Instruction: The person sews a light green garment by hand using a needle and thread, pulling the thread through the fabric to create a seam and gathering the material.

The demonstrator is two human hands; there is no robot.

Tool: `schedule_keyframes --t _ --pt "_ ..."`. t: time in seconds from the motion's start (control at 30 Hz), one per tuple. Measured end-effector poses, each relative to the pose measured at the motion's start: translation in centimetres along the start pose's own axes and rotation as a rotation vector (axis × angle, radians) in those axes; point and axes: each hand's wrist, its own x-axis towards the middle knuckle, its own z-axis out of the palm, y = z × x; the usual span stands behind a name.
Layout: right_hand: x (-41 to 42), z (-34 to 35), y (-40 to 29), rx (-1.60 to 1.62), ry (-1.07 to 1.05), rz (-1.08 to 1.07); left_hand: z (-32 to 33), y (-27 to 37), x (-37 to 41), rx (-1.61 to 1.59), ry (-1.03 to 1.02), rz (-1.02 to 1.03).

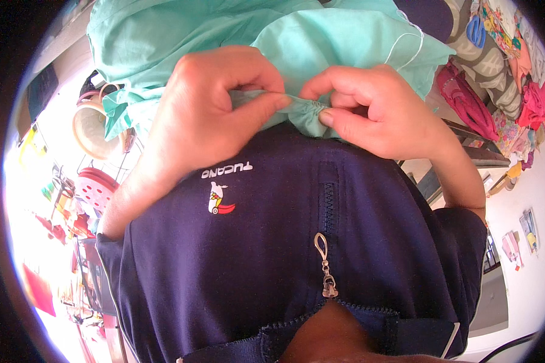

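A large piece of mint-green fabric lies spread in front of the dark navy zip-neck top I wear. My left hand pinches its near edge between thumb and forefinger. Close by on the right, my right hand grips the same edge with the thumb on top. Between the two hands the edge is bunched into small gathers. A loose white thread loops over the cloth at the upper right. Whether a needle is in either hand cannot be seen.
At right, blue-handled scissors lie among heaped printed and pink cloths, above a dark wooden frame. To the left are a round cream-coloured container and a pink polka-dot item, with assorted clutter around them.
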Motion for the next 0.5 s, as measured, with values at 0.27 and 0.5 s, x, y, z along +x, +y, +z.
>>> schedule_keyframes --t 0.27,0.5 --pt "0.1 -0.6 0.4 0.048 -0.068 -0.047 -0.5 -1.1 0.6 -0.128 -0.125 -0.125" --pt "0.3 0.0 1.4 0.099 -0.096 -0.068 0.6 -2.3 0.4 -0.454 -0.185 -0.333"
